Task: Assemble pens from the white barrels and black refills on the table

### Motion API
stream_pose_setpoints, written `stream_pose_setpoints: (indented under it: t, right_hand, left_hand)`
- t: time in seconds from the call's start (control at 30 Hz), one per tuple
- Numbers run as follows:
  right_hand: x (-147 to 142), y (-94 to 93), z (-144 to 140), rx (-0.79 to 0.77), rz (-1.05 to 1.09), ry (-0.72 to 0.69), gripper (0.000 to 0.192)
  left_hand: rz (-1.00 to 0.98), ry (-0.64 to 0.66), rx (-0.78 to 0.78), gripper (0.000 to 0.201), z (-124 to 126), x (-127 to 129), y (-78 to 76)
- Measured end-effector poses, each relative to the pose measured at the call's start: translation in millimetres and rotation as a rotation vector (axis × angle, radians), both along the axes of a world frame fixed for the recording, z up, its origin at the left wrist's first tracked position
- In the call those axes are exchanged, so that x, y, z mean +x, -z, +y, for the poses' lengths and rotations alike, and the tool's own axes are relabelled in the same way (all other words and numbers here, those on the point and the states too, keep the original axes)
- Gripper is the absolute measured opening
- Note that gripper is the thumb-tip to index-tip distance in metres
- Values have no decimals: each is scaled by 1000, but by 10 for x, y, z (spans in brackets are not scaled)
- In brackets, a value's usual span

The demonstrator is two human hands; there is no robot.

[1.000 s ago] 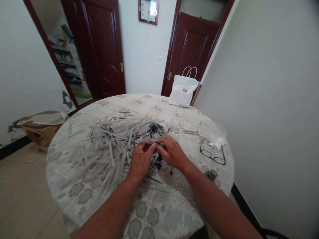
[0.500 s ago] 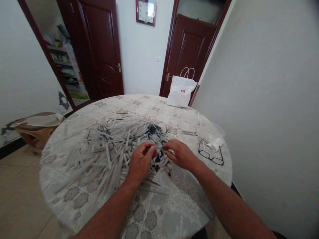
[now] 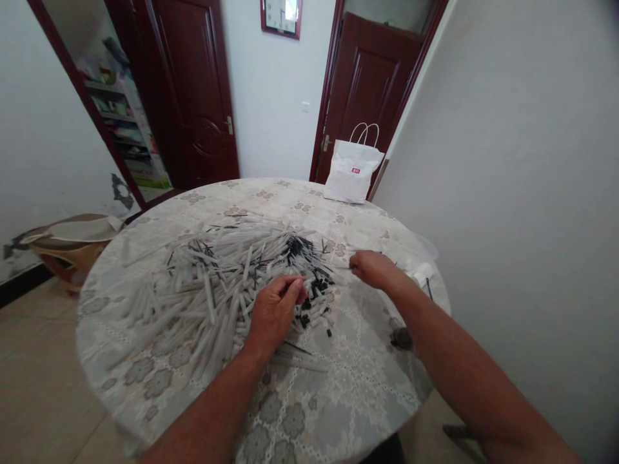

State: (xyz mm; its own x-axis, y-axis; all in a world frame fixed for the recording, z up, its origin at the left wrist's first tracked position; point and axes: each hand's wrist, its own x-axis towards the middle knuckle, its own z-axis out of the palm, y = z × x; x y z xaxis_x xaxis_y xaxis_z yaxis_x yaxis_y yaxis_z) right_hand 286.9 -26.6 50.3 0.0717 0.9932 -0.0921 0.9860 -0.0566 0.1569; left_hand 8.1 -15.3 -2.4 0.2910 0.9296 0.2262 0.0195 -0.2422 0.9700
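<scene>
Now left hand (image 3: 275,314) on pen pile (image 3: 217,283); right hand (image 3: 372,269) apart.

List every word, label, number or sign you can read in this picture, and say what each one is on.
No text reads clearly enough to quote.
White paper bag at the table's far edge: a small red label with white marks, too small to read.
Wall clock: dial marks too blurred and cut off by the frame to read.
Shelf seen through the doorway: packages with print, blurred.
Pen barrels by the left hand and right hand: no print visible.
</scene>
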Motion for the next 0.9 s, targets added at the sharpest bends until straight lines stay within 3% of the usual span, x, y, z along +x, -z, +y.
stream_pose_setpoints:
  t: [0.1,0.27,0.5,0.7,0.8,0.9]
  right_hand:
    - [284,66,186,-21,-75,128,26]
    - [531,230,372,-62,-134,216,29]
    - [578,349,444,-66,-156,220,34]
    - [460,264,368,-92,-150,220,32]
    - [314,166,224,-101,-133,196,31]
    - [107,69,-25,-105,-95,151,29]
  left_hand:
    - [0,-3,3,27,1,0,0]
    - [-15,-9,1,26,1,-6,0]
    - [11,-19,10,25,-2,-24,-15]
    - [23,-17,18,25,2,-23,-13]
    - [137,-21,172,20,8,-30,14]
    - [341,90,403,17,-9,-27,65]
